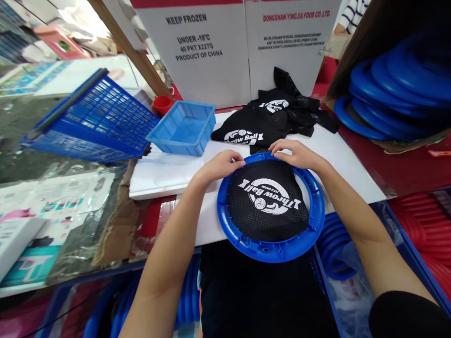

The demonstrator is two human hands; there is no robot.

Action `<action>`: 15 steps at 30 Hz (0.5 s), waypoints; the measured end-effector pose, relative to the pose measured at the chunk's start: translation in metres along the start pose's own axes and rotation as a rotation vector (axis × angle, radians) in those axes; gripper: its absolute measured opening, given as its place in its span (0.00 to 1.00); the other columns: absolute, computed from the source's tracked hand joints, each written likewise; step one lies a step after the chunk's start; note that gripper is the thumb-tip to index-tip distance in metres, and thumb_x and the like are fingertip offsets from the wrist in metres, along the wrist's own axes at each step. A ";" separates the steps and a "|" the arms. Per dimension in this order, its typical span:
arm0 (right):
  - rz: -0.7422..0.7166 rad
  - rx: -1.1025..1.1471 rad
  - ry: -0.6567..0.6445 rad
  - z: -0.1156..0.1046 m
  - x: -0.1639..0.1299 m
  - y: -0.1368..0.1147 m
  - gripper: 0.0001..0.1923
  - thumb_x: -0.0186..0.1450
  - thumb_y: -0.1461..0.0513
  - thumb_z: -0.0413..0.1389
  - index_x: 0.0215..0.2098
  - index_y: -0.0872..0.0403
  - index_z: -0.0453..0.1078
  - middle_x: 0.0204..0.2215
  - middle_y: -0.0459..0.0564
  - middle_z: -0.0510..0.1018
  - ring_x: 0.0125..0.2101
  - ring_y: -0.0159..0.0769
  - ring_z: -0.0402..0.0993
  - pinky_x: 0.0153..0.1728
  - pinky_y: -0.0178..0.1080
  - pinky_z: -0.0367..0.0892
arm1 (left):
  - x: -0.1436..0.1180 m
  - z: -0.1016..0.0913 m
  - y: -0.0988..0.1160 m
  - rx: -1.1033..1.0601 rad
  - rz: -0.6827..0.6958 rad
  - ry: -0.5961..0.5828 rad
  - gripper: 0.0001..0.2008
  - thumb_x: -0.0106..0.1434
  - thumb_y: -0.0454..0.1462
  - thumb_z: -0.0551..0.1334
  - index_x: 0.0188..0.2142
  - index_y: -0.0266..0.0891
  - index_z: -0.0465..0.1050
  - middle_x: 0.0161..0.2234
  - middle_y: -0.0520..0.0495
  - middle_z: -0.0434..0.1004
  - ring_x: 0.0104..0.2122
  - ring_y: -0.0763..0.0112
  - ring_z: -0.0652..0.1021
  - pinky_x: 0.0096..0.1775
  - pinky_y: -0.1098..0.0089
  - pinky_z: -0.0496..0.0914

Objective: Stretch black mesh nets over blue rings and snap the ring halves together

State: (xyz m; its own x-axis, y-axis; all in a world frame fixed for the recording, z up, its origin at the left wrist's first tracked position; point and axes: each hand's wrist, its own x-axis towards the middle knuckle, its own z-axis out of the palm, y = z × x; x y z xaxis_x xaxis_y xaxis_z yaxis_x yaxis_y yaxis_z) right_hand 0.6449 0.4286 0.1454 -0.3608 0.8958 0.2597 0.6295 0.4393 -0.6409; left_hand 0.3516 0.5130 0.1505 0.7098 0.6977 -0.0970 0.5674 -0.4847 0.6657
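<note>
A round blue plastic ring (271,251) overhangs the near edge of the white surface (169,171); left hand (221,164) and right hand (296,152) pinch black printed mesh (268,202) at its far rim; open room left, before a blue plastic tray (183,126).

A white board (169,173) served as the worktop beneath the fingers (235,161), laid over a red surface (405,171) that showed to their right. Beyond the fingers stood white printed cartons (197,51), with a wooden slat (130,47) leaning at their left. Left of the fingers sat a light blue tray (183,126), a red cup (162,104) and a tilted blue basket (95,117). Far right, a cardboard box (347,56) lay open on its side. The light was bright and even.
</note>
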 end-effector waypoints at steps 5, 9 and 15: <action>-0.087 -0.090 -0.183 0.012 -0.001 -0.006 0.15 0.72 0.55 0.62 0.54 0.46 0.83 0.71 0.55 0.70 0.70 0.56 0.65 0.71 0.64 0.59 | -0.006 0.014 0.014 0.177 0.312 0.043 0.08 0.68 0.41 0.68 0.41 0.41 0.83 0.54 0.40 0.78 0.54 0.53 0.78 0.59 0.53 0.71; -0.047 -0.131 -0.304 0.019 -0.002 -0.004 0.23 0.71 0.54 0.63 0.64 0.44 0.77 0.77 0.54 0.60 0.75 0.58 0.55 0.74 0.66 0.53 | -0.014 0.024 0.021 0.449 0.396 -0.012 0.13 0.68 0.40 0.69 0.50 0.41 0.82 0.66 0.36 0.71 0.68 0.41 0.67 0.68 0.43 0.62; 0.002 -0.097 -0.297 0.016 0.000 -0.011 0.20 0.67 0.53 0.67 0.56 0.48 0.80 0.76 0.55 0.62 0.74 0.58 0.57 0.73 0.64 0.56 | -0.013 0.024 0.018 0.406 0.332 -0.053 0.20 0.67 0.44 0.69 0.55 0.37 0.79 0.69 0.31 0.67 0.66 0.40 0.70 0.65 0.45 0.66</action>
State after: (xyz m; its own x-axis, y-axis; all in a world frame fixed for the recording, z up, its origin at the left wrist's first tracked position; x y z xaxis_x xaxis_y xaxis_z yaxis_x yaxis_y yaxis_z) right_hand 0.6272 0.4225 0.1402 -0.5357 0.8440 0.0267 0.6878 0.4545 -0.5660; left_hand 0.3627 0.4832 0.1457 0.8929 0.4494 0.0258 0.4171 -0.8476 0.3280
